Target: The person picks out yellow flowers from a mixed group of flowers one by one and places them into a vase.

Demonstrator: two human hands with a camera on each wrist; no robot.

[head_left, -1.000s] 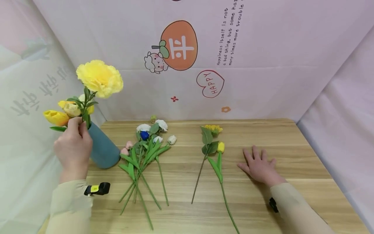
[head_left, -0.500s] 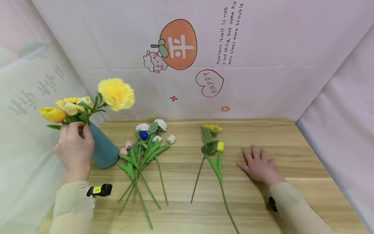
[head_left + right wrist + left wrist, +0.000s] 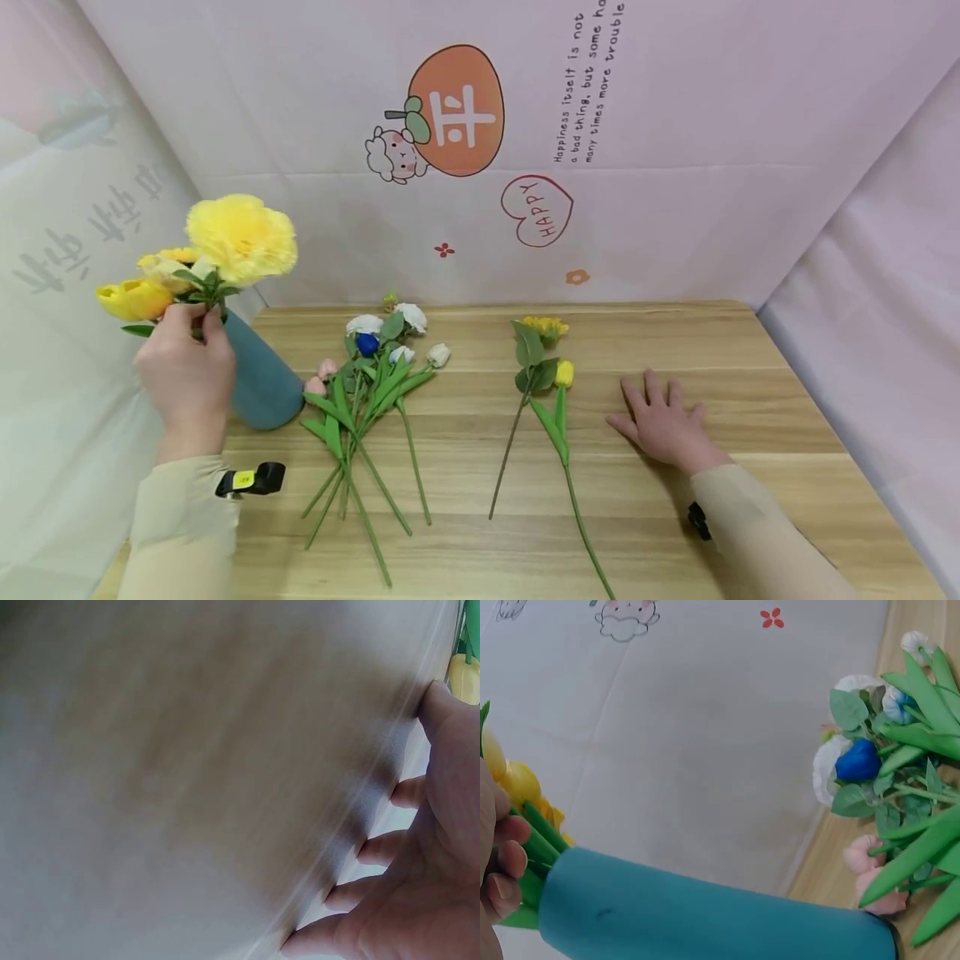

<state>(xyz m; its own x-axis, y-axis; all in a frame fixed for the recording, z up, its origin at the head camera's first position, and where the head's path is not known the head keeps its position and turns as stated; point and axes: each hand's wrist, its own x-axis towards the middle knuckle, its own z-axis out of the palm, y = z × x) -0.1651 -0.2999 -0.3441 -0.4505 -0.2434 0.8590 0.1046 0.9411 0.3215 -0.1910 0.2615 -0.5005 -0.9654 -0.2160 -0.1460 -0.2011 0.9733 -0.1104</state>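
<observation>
At the left, a teal vase (image 3: 262,375) stands on the table with several yellow flowers in its mouth. My left hand (image 3: 187,375) is at the vase's mouth, thumb and fingers pinching the stem of a large yellow carnation (image 3: 243,237) just under its leaves. A yellow-orange tulip (image 3: 135,298) leans out to the left of the hand. In the left wrist view, the fingertips (image 3: 510,859) are beside green stems at the rim of the vase (image 3: 705,907); the carnation's bloom is out of that view. My right hand (image 3: 663,425) rests on the table with fingers spread, holding nothing.
Right of the vase lies a pile of flowers: white blooms (image 3: 411,317), a blue bud (image 3: 367,344), pink buds (image 3: 315,385) and green stems. A sunflower (image 3: 546,327) and a yellow tulip (image 3: 564,373) lie mid-table. A printed cloth (image 3: 660,225) hangs behind.
The yellow carnation dips to the right and lower, then swings back left over the vase's mouth as my left hand shifts with it. My right hand stays in place.
</observation>
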